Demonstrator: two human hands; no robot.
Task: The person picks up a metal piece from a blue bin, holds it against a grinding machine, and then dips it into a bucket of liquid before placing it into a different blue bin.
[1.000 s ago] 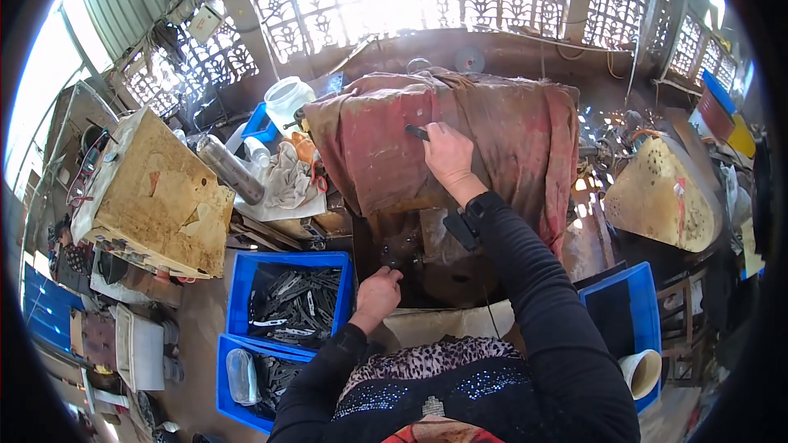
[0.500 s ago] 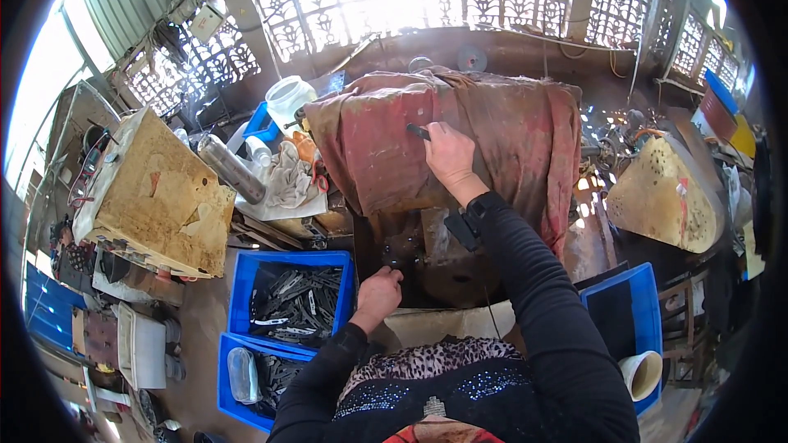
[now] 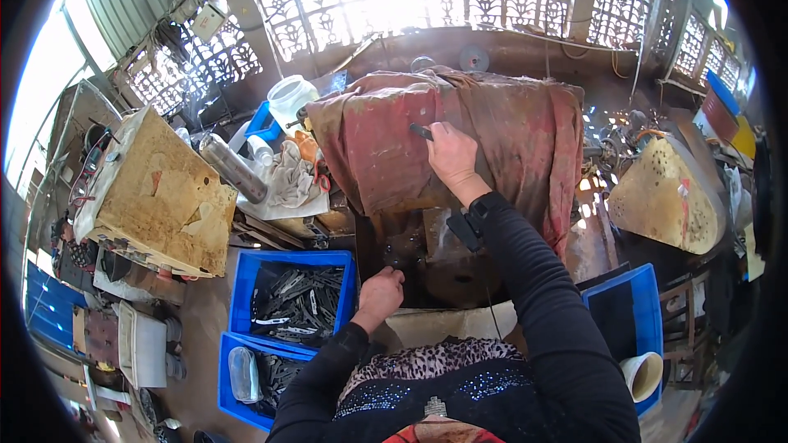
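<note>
Over the dirty red cloth point(image 3: 394, 135) draped on the machine in front of me, my right hand point(image 3: 453, 162) is closed on a short dark bar point(image 3: 420, 130). One end of the bar sticks out to the left of the fingers; the rest is hidden in the fist. Lower and to the left, my left hand point(image 3: 381, 294) is closed by the near edge of the wet, dark work basin point(image 3: 460, 277) under the cloth. Whatever its fingers pinch is too small to make out. A black block point(image 3: 465, 231) lies below my right wrist, partly behind the sleeve.
Left of me, a blue crate point(image 3: 355, 279) holds many dark flat metal pieces; another blue crate point(image 3: 223, 373) overlaps it. A blue bin point(image 3: 648, 312) with a cream container point(image 3: 642, 376) is at right. A cloth glove point(image 3: 291, 176) and white jar point(image 3: 289, 98) stand far left.
</note>
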